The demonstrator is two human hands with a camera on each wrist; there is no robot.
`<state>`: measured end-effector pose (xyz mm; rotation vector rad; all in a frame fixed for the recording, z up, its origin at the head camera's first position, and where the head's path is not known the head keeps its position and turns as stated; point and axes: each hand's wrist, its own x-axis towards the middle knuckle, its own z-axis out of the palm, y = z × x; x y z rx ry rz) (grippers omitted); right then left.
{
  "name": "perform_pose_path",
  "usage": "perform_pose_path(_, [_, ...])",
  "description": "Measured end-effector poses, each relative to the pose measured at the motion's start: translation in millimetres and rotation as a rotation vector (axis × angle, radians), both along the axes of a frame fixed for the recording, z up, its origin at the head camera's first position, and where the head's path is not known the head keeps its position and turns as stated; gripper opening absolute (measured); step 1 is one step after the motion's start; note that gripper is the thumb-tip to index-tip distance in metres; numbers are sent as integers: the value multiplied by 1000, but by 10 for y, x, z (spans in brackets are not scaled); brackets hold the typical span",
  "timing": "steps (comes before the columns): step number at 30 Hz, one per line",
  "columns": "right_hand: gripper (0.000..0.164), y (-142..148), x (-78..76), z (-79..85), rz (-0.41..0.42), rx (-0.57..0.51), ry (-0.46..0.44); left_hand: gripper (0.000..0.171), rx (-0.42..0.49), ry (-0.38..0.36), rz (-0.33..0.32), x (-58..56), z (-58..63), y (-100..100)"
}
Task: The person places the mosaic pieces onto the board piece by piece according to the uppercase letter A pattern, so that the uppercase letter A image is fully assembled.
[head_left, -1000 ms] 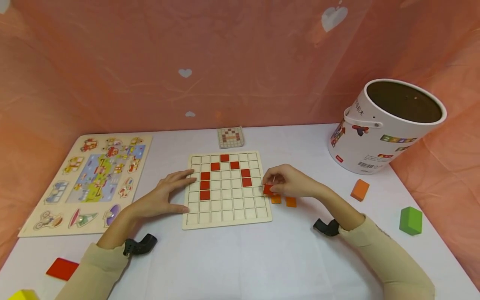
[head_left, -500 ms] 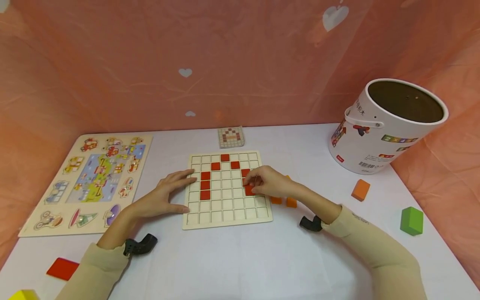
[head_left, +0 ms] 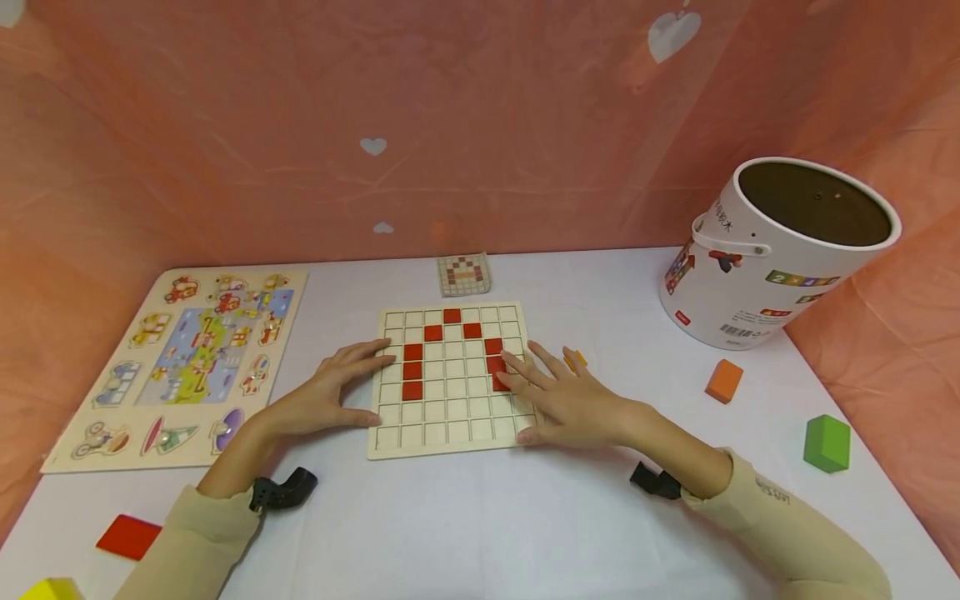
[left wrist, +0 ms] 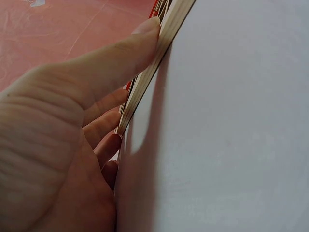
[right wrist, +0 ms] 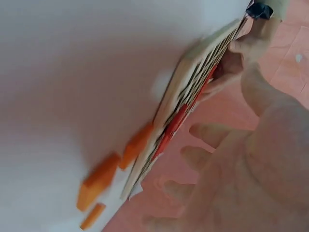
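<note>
A square wooden grid board (head_left: 435,435) lies on the white table, with several red square tiles (head_left: 412,371) set in its cells. My left hand (head_left: 326,396) rests along its left edge, fingers extended onto the rim; the left wrist view has the thumb (left wrist: 140,41) against the board's side. Over the right edge spreads my right hand (head_left: 581,408), holding nothing, its fingertips near a column of red tiles whose lowest tile (head_left: 500,382) is partly covered. Orange tiles (right wrist: 99,181) lie beside the board; in the head view the right hand hides most of them.
A pattern card (head_left: 463,275) lies behind the board. At left is a wooden picture puzzle (head_left: 168,454), with a red block (head_left: 129,537) and yellow block (head_left: 51,590) nearer. To the right stand a white bucket (head_left: 720,292), an orange block (head_left: 724,381) and a green block (head_left: 827,443).
My right hand carried a red tile from beside the board to the right column, let it go there, then spread its fingers and drew back rightward. The left hand stayed in place.
</note>
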<state>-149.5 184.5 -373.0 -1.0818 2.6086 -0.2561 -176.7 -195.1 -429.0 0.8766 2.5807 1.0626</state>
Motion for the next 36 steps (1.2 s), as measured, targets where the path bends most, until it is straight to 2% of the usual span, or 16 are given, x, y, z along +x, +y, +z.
perform_pose_path(6, [81,12,74,-81,-4,-29,-77,81,-3,9,-6,-2,5,-2])
perform_pose_path(13, [73,56,6,-105,-36,-91,-122,82,1,13,-12,-12,3,-7])
perform_pose_path(15, [72,128,-58,-111,-71,-155,-121,82,2,11,-12,-14,-1,-4])
perform_pose_path(17, [67,226,-152,-114,-140,-245,-123,82,1,8,-10,-12,-3,-2])
perform_pose_path(20, [52,401,-320,-120,-256,-387,-142,82,1,1,-5,-8,-3,6])
perform_pose_path(23, [38,570,-453,-139,-332,-456,-155,82,1,-4,-4,-1,-1,7])
perform_pose_path(29, [22,688,-525,-187,-340,-453,-141,81,2,-4,-8,3,11,-4])
perform_pose_path(34, [18,668,-546,-196,-347,-411,-135,81,2,1,-10,6,7,-12])
perform_pose_path(36, [16,646,-557,-178,-354,-419,-159,81,3,0,-10,7,2,-16])
